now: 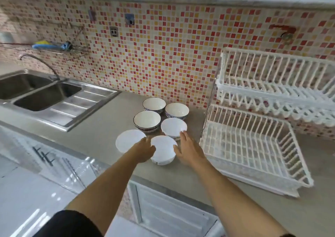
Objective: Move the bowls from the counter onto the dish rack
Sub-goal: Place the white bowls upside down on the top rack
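Six bowls are seen on the grey desk (101, 138), grouped close together to the left of the white dish rack (253, 146). At the back, two bowls with a dark patterned outside stand side by side — the back left bowl (154, 104) and the back right bowl (177, 110). In front of them a third patterned bowl (147, 119) is placed, and to its right a white bowl (173, 128). Nearest to the person, a white bowl on the left (127, 140) and the front white bowl (164, 150) are found, the latter close to the front edge of the desk.

The front white bowl is held between both hands. The left hand (145, 150) is laid on its left rim with the fingers curled, partly covering the bowl. The right hand (187, 148) is pressed against its right side with the fingers spread wide; one fingertip reaches up to the rim of the white bowl behind it. Whether the bowl is lifted from the desk cannot be told.

The dish rack has two tiers, and no bowl is seen on either. A steel double sink (41, 95) with a curved tap (39, 60) is set at the far left, well apart from the bowls. The wall behind is covered with small red, orange and cream tiles (163, 55).
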Action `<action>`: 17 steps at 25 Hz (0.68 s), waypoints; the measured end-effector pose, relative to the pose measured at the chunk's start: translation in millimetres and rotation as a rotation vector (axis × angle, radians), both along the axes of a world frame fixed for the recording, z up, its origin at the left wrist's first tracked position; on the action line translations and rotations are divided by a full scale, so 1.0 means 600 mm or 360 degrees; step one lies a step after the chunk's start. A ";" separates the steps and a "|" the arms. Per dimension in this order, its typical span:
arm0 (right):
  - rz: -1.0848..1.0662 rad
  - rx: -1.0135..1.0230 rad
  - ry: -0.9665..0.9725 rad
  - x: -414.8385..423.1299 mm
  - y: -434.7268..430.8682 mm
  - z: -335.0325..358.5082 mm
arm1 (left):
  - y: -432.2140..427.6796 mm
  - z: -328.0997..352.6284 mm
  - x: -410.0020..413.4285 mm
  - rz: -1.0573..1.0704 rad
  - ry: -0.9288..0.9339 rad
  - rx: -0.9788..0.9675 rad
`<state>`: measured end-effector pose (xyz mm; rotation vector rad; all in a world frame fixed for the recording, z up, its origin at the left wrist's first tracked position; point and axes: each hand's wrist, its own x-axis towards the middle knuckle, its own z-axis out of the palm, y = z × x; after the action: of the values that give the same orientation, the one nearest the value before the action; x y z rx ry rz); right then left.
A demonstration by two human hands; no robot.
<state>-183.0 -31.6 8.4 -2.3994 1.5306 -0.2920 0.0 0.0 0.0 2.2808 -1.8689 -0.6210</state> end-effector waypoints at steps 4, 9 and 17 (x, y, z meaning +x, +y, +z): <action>-0.0456 0.0456 -0.0175 0.022 -0.024 -0.074 | -0.011 -0.081 0.010 0.0081 0.0043 0.0023; -0.0741 0.0862 -0.0526 0.065 -0.039 -0.126 | -0.029 -0.136 -0.007 0.0128 0.0206 0.0098; -0.0642 0.0759 -0.0523 0.041 -0.037 -0.066 | -0.057 -0.099 0.008 0.0145 0.0323 -0.0080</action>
<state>-158.2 -53.6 -31.0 -1.5897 1.6825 -0.3365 4.7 -34.3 -59.5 2.1663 -1.6598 -0.7519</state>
